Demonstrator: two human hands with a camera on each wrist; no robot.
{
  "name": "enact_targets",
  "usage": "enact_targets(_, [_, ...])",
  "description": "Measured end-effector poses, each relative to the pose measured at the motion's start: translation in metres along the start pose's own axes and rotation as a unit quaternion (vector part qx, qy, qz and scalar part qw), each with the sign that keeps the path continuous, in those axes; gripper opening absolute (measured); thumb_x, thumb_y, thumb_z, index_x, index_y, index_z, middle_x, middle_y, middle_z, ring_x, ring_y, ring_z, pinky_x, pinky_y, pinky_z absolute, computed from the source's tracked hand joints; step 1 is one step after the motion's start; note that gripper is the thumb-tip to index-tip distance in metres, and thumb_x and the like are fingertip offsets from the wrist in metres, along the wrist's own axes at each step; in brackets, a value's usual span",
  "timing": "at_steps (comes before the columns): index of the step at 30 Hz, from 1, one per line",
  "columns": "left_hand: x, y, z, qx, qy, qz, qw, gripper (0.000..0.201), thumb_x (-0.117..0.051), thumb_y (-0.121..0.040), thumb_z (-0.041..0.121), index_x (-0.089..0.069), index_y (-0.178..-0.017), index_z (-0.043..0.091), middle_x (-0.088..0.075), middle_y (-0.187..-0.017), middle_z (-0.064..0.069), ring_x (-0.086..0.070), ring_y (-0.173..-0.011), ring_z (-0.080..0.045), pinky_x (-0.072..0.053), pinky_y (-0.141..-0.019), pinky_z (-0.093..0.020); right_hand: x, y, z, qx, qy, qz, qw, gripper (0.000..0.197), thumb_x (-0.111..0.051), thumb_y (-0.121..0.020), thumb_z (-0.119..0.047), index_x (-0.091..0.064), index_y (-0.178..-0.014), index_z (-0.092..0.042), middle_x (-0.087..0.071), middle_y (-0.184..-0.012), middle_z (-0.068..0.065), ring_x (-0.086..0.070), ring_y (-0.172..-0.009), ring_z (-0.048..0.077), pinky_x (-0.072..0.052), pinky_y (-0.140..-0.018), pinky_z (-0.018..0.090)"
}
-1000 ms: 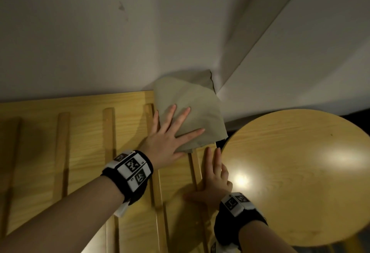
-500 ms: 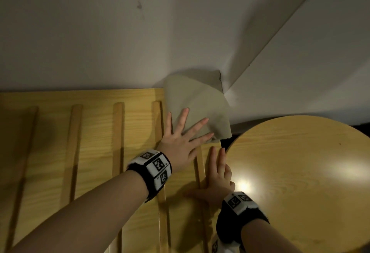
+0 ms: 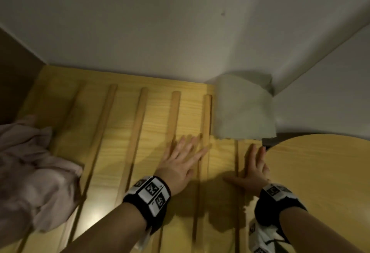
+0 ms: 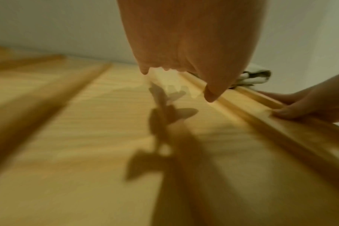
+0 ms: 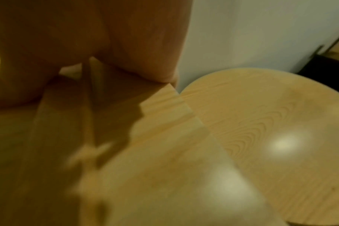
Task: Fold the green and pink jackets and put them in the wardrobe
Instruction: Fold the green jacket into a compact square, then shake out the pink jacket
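Note:
The folded green jacket (image 3: 244,110) lies in the far right corner of the slatted wooden surface (image 3: 152,124), against the white walls. The pink jacket (image 3: 34,170) sits crumpled at the left edge. My left hand (image 3: 186,156) hovers just short of the green jacket with fingers spread and straight, holding nothing. My right hand (image 3: 254,168) rests flat on the wood near its right edge, fingers straight. In the left wrist view the left hand's fingertips (image 4: 211,96) hang just above a slat, with a bit of the green jacket (image 4: 255,76) behind them.
A round wooden table (image 3: 320,182) stands close against the right edge of the slatted surface. White walls (image 3: 160,22) meet in the corner behind the green jacket. Raised slats (image 3: 138,124) run front to back across the wood.
My left hand has come back off the green jacket toward me. The view has swung left, bringing the pink jacket into sight. The right hand has stayed put.

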State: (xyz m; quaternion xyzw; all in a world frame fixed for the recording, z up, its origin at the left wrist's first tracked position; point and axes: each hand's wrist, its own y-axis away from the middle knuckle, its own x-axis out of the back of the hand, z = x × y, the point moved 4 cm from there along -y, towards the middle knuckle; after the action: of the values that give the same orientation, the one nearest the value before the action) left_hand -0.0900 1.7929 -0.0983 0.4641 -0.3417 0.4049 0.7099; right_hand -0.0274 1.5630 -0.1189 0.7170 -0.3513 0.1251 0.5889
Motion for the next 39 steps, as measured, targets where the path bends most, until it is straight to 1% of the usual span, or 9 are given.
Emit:
enact_targets(6, [0.004, 0.095, -0.091, 0.218, 0.020, 0.006, 0.976, 0.075, -0.031, -0.096, 0.028, 0.031, -0.130, 0.052, 0.040, -0.145, 0.010, 0.038, -0.133, -0.015, 0.018, -0.110, -0.041, -0.005, 0.011, -0.009, 0.005, 0.029, 0.042, 0.999, 0.118, -0.065, -0.067, -0.067, 0.027, -0.137, -0.044, 0.034, -0.150, -0.003, 0.018, -0.142, 0.032, -0.005, -0.113, 0.055])
enact_targets(9, [0.009, 0.144, -0.134, 0.302, 0.017, 0.009, 0.953, 0.073, -0.033, -0.093, 0.031, 0.020, -0.142, 0.044, 0.031, -0.152, 0.002, 0.027, -0.140, -0.022, 0.013, -0.112, -0.049, -0.018, 0.031, -0.035, 0.065, 0.055, 0.115, 0.990, 0.097, -0.059, -0.087, -0.033, 0.025, -0.137, -0.043, 0.021, -0.155, -0.003, 0.016, -0.143, 0.023, -0.002, -0.115, 0.054])
enact_targets(13, [0.011, 0.204, -0.182, 0.391, -0.004, 0.007, 0.920, 0.080, -0.041, -0.088, 0.045, 0.016, -0.143, 0.044, 0.023, -0.154, -0.002, 0.027, -0.139, -0.029, 0.012, -0.112, -0.056, -0.060, 0.056, -0.087, 0.104, 0.095, 0.142, 0.980, 0.097, -0.044, -0.079, 0.004, 0.014, -0.144, -0.038, 0.019, -0.156, -0.006, 0.018, -0.143, 0.018, 0.002, -0.117, 0.044])
enact_targets(19, [0.007, 0.277, -0.234, 0.440, 0.031, -0.043, 0.896, 0.083, -0.043, -0.084, 0.062, 0.013, -0.143, 0.045, 0.018, -0.155, -0.008, 0.017, -0.142, -0.033, -0.002, -0.114, -0.052, -0.137, 0.094, -0.176, 0.190, 0.068, 0.108, 0.973, 0.094, -0.046, -0.084, -0.004, 0.018, -0.139, -0.045, 0.024, -0.153, -0.013, 0.026, -0.139, 0.009, 0.008, -0.115, 0.037])
enact_targets(24, [0.022, 0.290, -0.248, 0.345, 0.042, -0.046, 0.937, 0.050, -0.048, -0.084, 0.035, -0.035, -0.132, 0.033, -0.036, -0.138, -0.001, -0.031, -0.130, -0.026, -0.030, -0.107, -0.039, -0.183, 0.128, -0.234, 0.274, 0.086, 0.081, 0.954, 0.095, -0.046, -0.086, -0.007, 0.027, -0.129, -0.050, 0.026, -0.151, -0.014, 0.027, -0.138, 0.008, 0.007, -0.117, 0.037])
enact_targets(27, [0.040, 0.294, -0.243, 0.271, 0.135, -0.033, 0.953, 0.008, -0.054, -0.084, 0.029, -0.053, -0.088, 0.022, -0.059, -0.105, -0.002, -0.056, -0.104, -0.024, -0.044, -0.090, -0.030, -0.196, 0.150, -0.261, 0.329, 0.084, 0.073, 0.938, 0.094, -0.047, -0.086, -0.012, 0.027, -0.128, -0.052, 0.021, -0.152, -0.015, 0.022, -0.141, 0.009, -0.002, -0.117, 0.037])
enact_targets(30, [0.066, 0.292, -0.231, 0.189, 0.095, -0.033, 0.977, 0.019, -0.046, -0.084, 0.011, -0.040, -0.073, 0.024, -0.057, -0.095, -0.002, -0.054, -0.098, -0.020, -0.041, -0.081, -0.028, -0.201, 0.171, -0.288, 0.393, 0.078, 0.057, 0.915, 0.093, -0.051, -0.086, -0.021, 0.025, -0.127, -0.055, 0.006, -0.156, -0.013, 0.007, -0.144, 0.013, -0.001, -0.114, 0.028])
enact_targets(35, [0.157, 0.293, -0.177, -0.007, 0.069, 0.120, 0.990, 0.026, -0.049, -0.077, -0.001, -0.037, -0.071, 0.022, -0.046, -0.078, 0.005, -0.045, -0.088, -0.018, -0.025, -0.068, -0.021, -0.201, 0.216, -0.338, 0.483, 0.064, -0.030, 0.873, 0.099, -0.063, -0.076, -0.055, 0.009, -0.142, -0.043, -0.003, -0.154, -0.014, -0.005, -0.142, 0.007, -0.012, -0.117, 0.026])
enact_targets(39, [0.241, 0.306, -0.137, -0.103, 0.065, 0.217, 0.969, 0.022, -0.049, -0.074, -0.001, -0.040, -0.064, 0.016, -0.044, -0.069, 0.003, -0.038, -0.077, -0.010, -0.029, -0.065, -0.020, -0.158, 0.245, -0.367, 0.487, -0.027, 0.056, 0.871, 0.047, -0.047, -0.088, -0.021, -0.040, -0.134, -0.012, -0.048, -0.133, 0.006, -0.045, -0.121, 0.017, -0.032, -0.094, 0.013])
